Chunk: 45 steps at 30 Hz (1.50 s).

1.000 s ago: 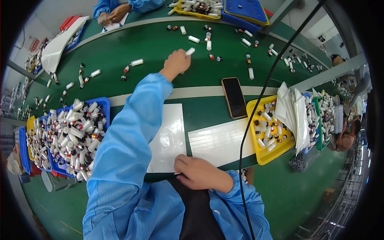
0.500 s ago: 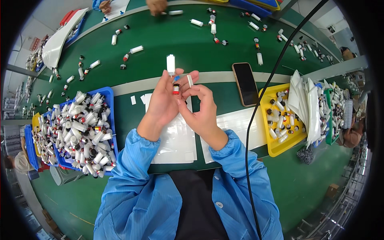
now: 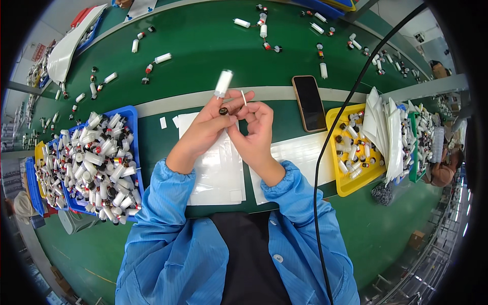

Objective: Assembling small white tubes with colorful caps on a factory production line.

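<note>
In the middle of the view, my left hand point(image 3: 201, 133) is closed, its thumb pressed over a small round part with a black end point(image 3: 223, 111). A white cylinder point(image 3: 223, 83), slightly blurred, sticks up beyond those fingers, tilted to the right. Whether the two pieces are joined is hidden by the fingers. Close beside it, my right hand point(image 3: 258, 140) pinches a thin white strip point(image 3: 243, 98), seen nearly edge-on. My right fingertips touch or almost touch the left thumb. Beneath both hands lies a stack of clear-white plastic sheets or bags point(image 3: 216, 178).
A blue bin point(image 3: 134, 127) heaped with white cylinders and capped parts stands left. Right are a phone point(image 3: 310, 104), a yellow tray point(image 3: 349, 191) of similar parts and a hanging black cable point(image 3: 316, 203). Across the green table point(image 3: 203, 46), several parts lie scattered.
The small part has turned from showing its red-and-black side to its black end, with my left thumb now over it. The white cylinder leans further right. Another person's hand has left the far side.
</note>
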### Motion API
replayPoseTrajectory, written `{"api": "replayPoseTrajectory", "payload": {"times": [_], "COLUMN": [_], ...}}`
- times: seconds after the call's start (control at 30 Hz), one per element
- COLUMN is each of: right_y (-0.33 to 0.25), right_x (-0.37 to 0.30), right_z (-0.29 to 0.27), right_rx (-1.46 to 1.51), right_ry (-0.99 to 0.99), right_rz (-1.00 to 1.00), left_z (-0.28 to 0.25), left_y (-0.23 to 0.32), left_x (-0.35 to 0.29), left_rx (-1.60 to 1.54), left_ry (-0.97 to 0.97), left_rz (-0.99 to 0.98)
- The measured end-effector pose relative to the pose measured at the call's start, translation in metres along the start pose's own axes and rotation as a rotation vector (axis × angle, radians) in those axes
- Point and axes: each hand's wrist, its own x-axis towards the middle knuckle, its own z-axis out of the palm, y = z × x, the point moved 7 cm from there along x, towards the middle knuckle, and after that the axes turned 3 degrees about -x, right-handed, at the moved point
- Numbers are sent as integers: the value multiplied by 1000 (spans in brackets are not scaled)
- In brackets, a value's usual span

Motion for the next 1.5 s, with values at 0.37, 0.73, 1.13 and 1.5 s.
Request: {"api": "replayPoseTrajectory", "payload": {"times": [0.37, 0.73, 1.13, 1.5], "right_y": [-36, -20, 6, 11], "right_x": [4, 18, 25, 19], "right_z": [-4, -25, -18, -19], "right_rx": [-451, 19, 314, 180], "right_ry": [53, 63, -67, 12], "right_rz": [-393, -105, 487, 457], "left_z": [-37, -32, -23, -23], "left_y": [3, 13, 13, 11], "left_x": [-3, -2, -2, -3], "left_rx": [36, 215, 363, 456], "left_ry": [301, 227, 170, 127], "left_rz": [-10, 18, 51, 61]}}
